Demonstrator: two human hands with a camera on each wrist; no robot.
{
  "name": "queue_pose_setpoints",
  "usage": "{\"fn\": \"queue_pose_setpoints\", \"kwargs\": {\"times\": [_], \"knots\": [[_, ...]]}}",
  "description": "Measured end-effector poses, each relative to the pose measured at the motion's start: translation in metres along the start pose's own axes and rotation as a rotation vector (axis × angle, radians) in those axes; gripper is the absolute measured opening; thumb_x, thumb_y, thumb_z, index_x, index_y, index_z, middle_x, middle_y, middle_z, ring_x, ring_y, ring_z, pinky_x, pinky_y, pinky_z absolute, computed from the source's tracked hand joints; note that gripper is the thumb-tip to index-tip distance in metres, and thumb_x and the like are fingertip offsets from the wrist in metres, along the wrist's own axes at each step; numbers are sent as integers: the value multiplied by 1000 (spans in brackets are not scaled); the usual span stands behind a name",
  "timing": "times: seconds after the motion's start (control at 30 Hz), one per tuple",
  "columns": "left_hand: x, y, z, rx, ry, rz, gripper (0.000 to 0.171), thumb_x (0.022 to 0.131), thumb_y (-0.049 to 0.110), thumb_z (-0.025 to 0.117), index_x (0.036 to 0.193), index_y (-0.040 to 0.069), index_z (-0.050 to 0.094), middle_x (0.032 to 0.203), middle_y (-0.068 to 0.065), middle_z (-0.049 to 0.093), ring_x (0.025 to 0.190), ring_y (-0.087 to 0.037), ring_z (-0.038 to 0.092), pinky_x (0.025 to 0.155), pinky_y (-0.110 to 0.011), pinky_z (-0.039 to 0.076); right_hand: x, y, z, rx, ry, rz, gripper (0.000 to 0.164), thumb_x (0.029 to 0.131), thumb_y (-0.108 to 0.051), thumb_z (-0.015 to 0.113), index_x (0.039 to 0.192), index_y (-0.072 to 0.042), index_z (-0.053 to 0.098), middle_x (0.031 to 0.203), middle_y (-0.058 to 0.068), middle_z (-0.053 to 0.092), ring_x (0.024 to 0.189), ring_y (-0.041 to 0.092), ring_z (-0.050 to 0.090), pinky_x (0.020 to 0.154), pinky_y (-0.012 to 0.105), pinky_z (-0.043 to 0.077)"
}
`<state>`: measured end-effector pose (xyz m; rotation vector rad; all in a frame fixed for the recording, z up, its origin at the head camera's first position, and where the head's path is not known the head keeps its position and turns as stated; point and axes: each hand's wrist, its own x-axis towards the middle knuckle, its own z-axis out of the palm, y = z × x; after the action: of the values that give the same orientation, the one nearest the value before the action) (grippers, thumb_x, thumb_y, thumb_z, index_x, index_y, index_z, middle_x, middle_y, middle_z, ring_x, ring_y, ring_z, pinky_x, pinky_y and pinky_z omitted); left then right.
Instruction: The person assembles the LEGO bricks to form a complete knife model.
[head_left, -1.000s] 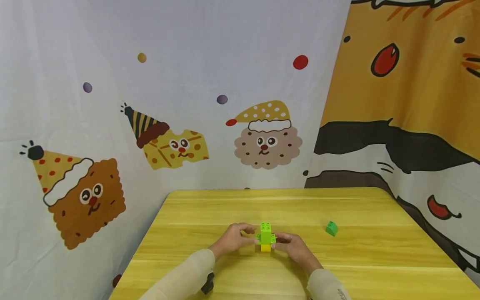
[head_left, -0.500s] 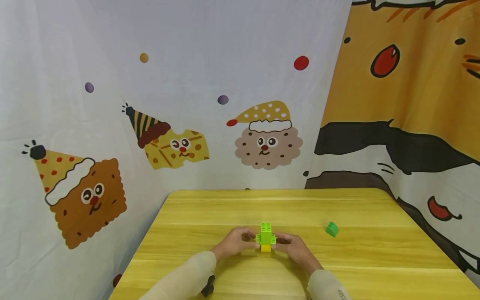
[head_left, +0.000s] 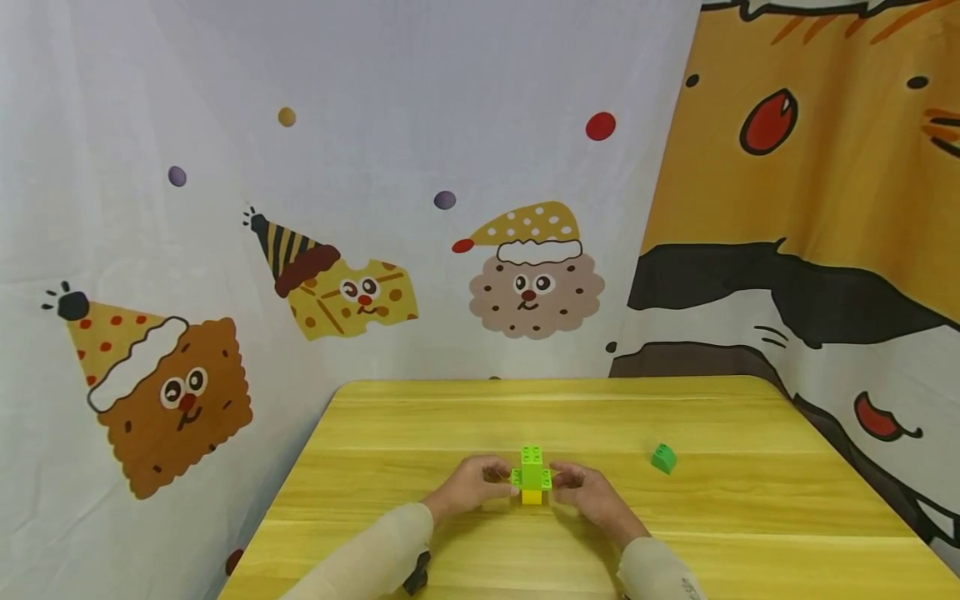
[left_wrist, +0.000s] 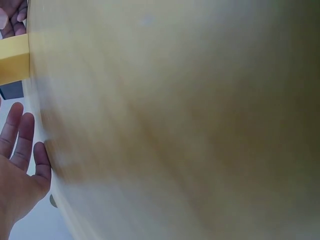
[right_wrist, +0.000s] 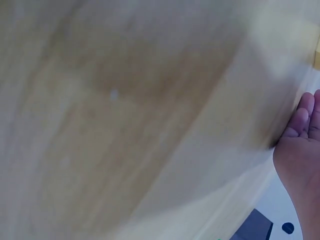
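Mid-table in the head view stands a small toy-brick build: a tall lime-green brick (head_left: 532, 475) with studded lime side pieces (head_left: 547, 479), over a yellow brick (head_left: 532, 497). On its left, my left hand (head_left: 468, 485) has its thumb tip right at the edge of the left side piece; the left wrist view shows its other fingers (left_wrist: 24, 142) extended, apart from the yellow brick (left_wrist: 14, 57). My right hand (head_left: 590, 492) is just off the build's right side, fingers loosely bent and holding nothing. Only a sliver of yellow (right_wrist: 317, 55) shows in the right wrist view.
A darker green brick with a sloped side (head_left: 663, 458) lies to the right and farther back on the wooden table (head_left: 727, 417). Behind the table hangs a printed cloth (head_left: 450, 100) with cartoon figures. A black device (head_left: 417, 573) sits under the left sleeve.
The left thumb has come down a little along the left side piece. My right hand, earlier with fingertips at the build, has drawn slightly away to the right. The build stays in place.
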<state>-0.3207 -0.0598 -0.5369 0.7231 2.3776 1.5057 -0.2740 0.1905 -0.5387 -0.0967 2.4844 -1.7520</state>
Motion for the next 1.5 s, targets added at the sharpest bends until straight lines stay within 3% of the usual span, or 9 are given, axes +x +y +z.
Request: {"fn": "queue_pose_setpoints", "kwargs": {"times": [0.13, 0.33, 0.53, 0.67, 0.97, 1.17, 1.3, 1.4, 1.5], "knots": [[0, 0, 2, 9, 20, -1, 23, 90, 17, 75, 111, 9, 71, 104, -11, 67, 92, -24, 60, 76, -31, 50, 1, -4, -6, -29, 16, 22, 47, 90, -7, 70, 134, 2, 58, 114, 10, 66, 107, 28, 60, 93, 50, 48], [0, -1, 2, 17, 27, -7, 22, 90, 16, 76, 110, 8, 71, 104, -11, 66, 91, -24, 60, 75, -31, 49, 3, -8, -21, -24, 48, 70, 48, 95, -23, 68, 137, -2, 57, 117, 7, 65, 102, 22, 61, 84, 42, 51], [-1, -2, -1, 21, 9, -10, 24, 88, 26, 78, 108, 14, 72, 100, -1, 66, 90, -17, 61, 77, -29, 50, 4, -10, -44, -42, 100, 52, 62, 94, -41, 68, 141, -3, 54, 128, 14, 61, 116, 31, 58, 96, 49, 46], [0, -4, 0, 22, 6, -17, 23, 87, 28, 79, 107, 17, 72, 98, 3, 66, 90, -16, 61, 77, -29, 50, 4, -11, -65, -40, 117, 52, 63, 97, -40, 63, 146, -2, 47, 140, 21, 51, 128, 39, 48, 103, 54, 40], [0, -2, 0, 23, 16, -20, 23, 87, 26, 79, 107, 16, 72, 101, -2, 66, 89, -15, 60, 78, -30, 50, -3, -5, -116, -55, 240, 87, 75, 97, -46, 62, 152, -3, 36, 152, 24, 34, 136, 41, 35, 106, 57, 34], [-6, 13, 2, 20, 35, -13, 23, 89, 17, 77, 110, 9, 71, 104, -10, 66, 91, -21, 60, 78, -32, 50, -10, 11, -145, -129, 269, 122, 86, 97, -53, 58, 157, -3, 24, 157, 29, 22, 140, 47, 24, 107, 61, 30], [-5, 12, 2, 33, 41, -13, 23, 89, 16, 76, 110, 8, 71, 104, -11, 66, 90, -21, 60, 78, -33, 50, -13, 21, -159, -158, 260, 148, 88, 98, -53, 57, 157, -1, 18, 157, 32, 18, 140, 50, 21, 108, 62, 28], [-1, 0, 1, 32, 31, -11, 23, 88, 22, 78, 109, 14, 72, 102, -4, 67, 89, -16, 60, 77, -31, 50, -13, 27, -165, -159, 259, 173, 90, 97, -54, 57, 157, 1, 16, 156, 33, 17, 140, 51, 20, 109, 62, 27], [0, -1, 0, 27, 16, -8, 24, 88, 26, 78, 108, 15, 72, 101, -2, 67, 88, -14, 60, 77, -29, 50, -11, 30, -167, -160, 252, 203, 90, 98, -53, 56, 157, 2, 15, 156, 33, 16, 140, 52, 18, 109, 64, 24]]}}
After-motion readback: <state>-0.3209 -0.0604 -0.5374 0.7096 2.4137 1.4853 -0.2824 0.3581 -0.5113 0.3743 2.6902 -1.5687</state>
